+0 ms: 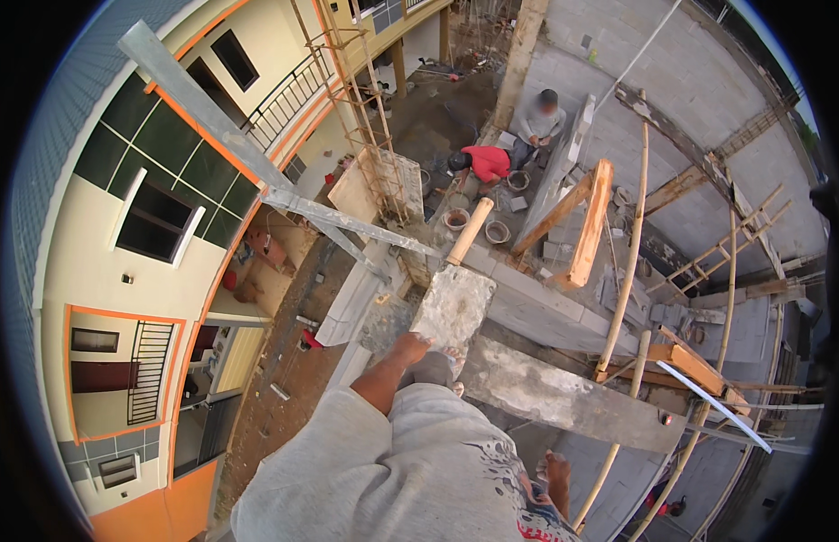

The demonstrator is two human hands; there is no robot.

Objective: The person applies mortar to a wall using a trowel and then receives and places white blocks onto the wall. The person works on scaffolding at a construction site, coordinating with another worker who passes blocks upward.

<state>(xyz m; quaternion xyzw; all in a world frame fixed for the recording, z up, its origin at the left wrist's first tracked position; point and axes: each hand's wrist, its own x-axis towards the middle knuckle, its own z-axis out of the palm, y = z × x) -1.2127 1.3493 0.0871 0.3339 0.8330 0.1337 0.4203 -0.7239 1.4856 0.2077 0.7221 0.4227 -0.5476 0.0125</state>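
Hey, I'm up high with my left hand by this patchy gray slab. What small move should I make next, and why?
I'd probably press the left hand firmly onto the patchy gray slab before shifting any weight: the hand is already at its near edge, bare toes show close by, and the brown ground lies well below on the left.

A concrete slab (451, 307) lies at your twelve o'clock, your left hand (408, 348) by its near end. A long board (564, 393) runs off between three and four. Beyond the slab, two buckets (497, 240) sit before a co-worker (490, 163). A bamboo pole (630, 271) stands at two, a house (157, 289) past nine.
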